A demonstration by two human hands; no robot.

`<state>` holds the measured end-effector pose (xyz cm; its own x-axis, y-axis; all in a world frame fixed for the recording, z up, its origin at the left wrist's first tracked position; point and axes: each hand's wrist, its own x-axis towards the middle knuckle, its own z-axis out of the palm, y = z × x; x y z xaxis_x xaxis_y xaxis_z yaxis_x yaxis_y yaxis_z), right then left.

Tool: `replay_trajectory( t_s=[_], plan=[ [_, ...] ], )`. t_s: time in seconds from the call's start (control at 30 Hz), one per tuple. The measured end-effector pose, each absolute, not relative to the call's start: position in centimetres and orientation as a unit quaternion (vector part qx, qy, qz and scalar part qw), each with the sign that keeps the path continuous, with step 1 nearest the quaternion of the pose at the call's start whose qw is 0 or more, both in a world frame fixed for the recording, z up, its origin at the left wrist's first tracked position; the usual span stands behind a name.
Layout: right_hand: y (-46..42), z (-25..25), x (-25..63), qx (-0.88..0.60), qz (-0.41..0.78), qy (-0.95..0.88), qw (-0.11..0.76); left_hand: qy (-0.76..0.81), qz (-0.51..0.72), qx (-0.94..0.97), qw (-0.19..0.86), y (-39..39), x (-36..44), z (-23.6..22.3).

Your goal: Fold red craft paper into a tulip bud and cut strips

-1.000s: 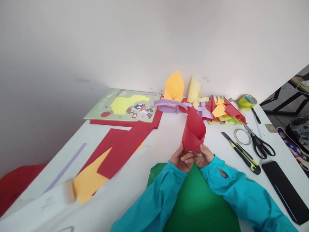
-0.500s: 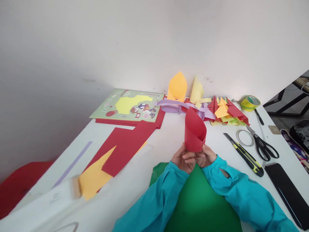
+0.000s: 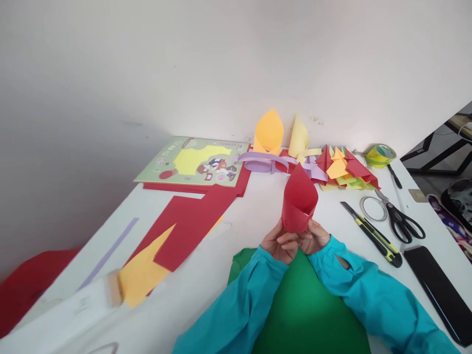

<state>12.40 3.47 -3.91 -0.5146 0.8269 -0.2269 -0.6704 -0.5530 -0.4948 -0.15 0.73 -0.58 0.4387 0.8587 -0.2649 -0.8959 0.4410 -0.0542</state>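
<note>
A rolled red paper cone (image 3: 297, 209), pointed at the top and open in the middle, is held upright above the near part of the table. My left hand (image 3: 282, 243) pinches its lower left edge. My right hand (image 3: 313, 236) grips its lower right edge, where the paper overlaps and a small gap shows. Both sets of fingertips nearly meet below it. Beyond it stand an orange rolled paper shape (image 3: 269, 132) and a pale yellow one (image 3: 299, 137), with purple paper strips (image 3: 263, 160) in front.
To the right lie a utility knife (image 3: 372, 235), scissors (image 3: 400, 219), a tape roll (image 3: 373, 209) and a black phone-like slab (image 3: 438, 290). Folded paper pieces (image 3: 346, 169) and yellow tape (image 3: 380, 155) sit by the wall. Red sheets (image 3: 195, 223) and a green pad (image 3: 191, 160) are left.
The red cone has turned slightly in my fingers, and a small gap has appeared at its overlapping edge. My view has shifted a little; both hands keep their hold.
</note>
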Motion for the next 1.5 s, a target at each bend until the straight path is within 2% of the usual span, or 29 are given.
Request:
replay_trajectory(
  t_s=[0.53,0.83,1.5],
  plan=[
    [3.4,-3.3,12.2,-0.230,0.852,-0.171,0.437,0.110,0.511,0.000,0.853,0.7,-0.4,-2.6],
    [3.4,-3.0,12.3,-0.228,0.853,-0.166,0.439,0.127,0.504,-0.022,0.854,0.6,-0.1,-1.6],
    [3.4,-2.9,12.2,-0.232,0.848,-0.189,0.438,0.146,0.509,0.104,0.842,0.8,0.2,-2.8]
  ],
)
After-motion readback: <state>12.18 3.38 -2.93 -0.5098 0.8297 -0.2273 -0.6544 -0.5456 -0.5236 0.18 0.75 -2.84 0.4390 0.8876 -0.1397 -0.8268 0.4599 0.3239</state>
